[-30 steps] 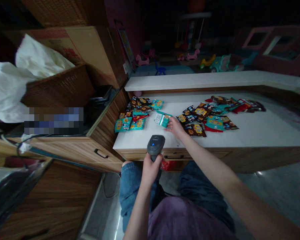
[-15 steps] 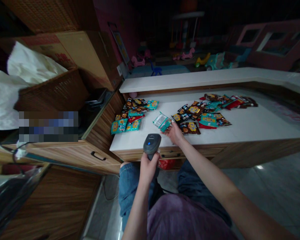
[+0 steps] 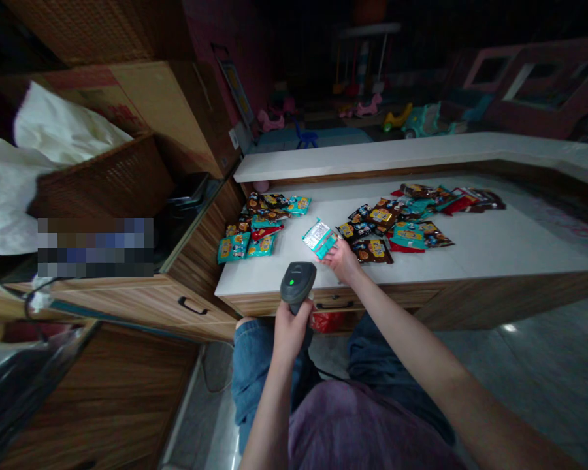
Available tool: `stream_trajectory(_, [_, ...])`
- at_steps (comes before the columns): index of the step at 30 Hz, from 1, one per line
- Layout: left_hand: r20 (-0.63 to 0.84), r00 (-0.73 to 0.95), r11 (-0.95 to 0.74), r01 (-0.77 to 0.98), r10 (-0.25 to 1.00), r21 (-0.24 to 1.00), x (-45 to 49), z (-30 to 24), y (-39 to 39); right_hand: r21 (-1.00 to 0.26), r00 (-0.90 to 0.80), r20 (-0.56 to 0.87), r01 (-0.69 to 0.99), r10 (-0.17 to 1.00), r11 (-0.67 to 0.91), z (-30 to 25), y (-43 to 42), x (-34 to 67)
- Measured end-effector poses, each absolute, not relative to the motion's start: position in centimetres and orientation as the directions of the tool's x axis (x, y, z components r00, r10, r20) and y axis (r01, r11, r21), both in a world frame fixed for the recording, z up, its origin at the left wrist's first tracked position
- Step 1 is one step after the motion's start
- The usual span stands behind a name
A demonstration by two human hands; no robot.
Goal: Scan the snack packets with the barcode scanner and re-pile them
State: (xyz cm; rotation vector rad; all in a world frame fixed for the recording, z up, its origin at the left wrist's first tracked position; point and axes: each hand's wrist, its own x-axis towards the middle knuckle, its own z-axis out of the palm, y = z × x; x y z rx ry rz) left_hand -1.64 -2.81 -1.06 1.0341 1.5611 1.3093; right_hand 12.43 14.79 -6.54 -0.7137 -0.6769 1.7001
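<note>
My left hand [image 3: 290, 329] grips the handle of a dark handheld barcode scanner [image 3: 298, 282], whose head shows a small green light and points at the counter. My right hand [image 3: 342, 259] holds a teal snack packet [image 3: 319, 237], tilted up with its pale printed back toward the scanner, just above the white countertop [image 3: 490, 245]. A pile of teal, brown and red snack packets [image 3: 402, 219] lies to the right of that hand. A smaller group of similar packets [image 3: 259, 222] lies to the left, near the counter's corner.
A raised white ledge [image 3: 402, 151] runs along the back of the counter. Wooden drawers [image 3: 186, 303] stand at left, with a wicker basket [image 3: 102, 176] holding white cloth and a cardboard box [image 3: 166, 104] above. Toy ride-ons stand on the dark floor beyond. My knees sit under the counter edge.
My right hand has lifted and tilted the teal packet, back side up, toward the scanner. The scanner's light went from blue to green. The view shifted slightly.
</note>
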Motion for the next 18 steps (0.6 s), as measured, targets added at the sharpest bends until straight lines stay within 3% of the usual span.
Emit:
stream_trajectory(6, [-0.073, -0.329, 0.100, 0.067, 0.942, 0.993, -1.6, -1.0, -2.9, -0.722, -0.155, -0.152, -0.657, 0.976, -0.217, -6.6, 14.5, 12.0])
stream_trajectory(9, [-0.075, -0.330, 0.102, 0.065, 0.941, 0.993, -1.7, -1.1, -2.9, -0.818, -0.032, -0.051, -0.573, 0.998, -0.060, -6.4, 14.4, 12.2])
stream_trajectory(11, [-0.084, -0.335, 0.109, 0.056, 0.939, 0.992, -1.8, -1.2, -2.8, -0.916, 0.061, 0.127, -0.375, 0.990, 0.140, -5.9, 14.6, 13.1])
stream_trajectory(13, [-0.097, -0.335, 0.120, 0.049, 0.937, 0.992, -1.8, -1.3, -2.7, -0.934, 0.054, 0.356, -0.020, 0.933, 0.358, -5.1, 14.9, 14.9])
stream_trajectory(15, [-0.102, -0.332, 0.125, 0.049, 0.938, 0.991, -1.7, -1.4, -2.6, -0.785, -0.035, 0.519, 0.375, 0.854, 0.493, -4.3, 15.5, 17.2])
stream_trajectory(18, [-0.093, -0.325, 0.118, 0.057, 0.941, 0.991, -1.7, -1.6, -2.5, -0.458, -0.127, 0.596, 0.757, 0.793, 0.466, -3.9, 16.5, 20.5])
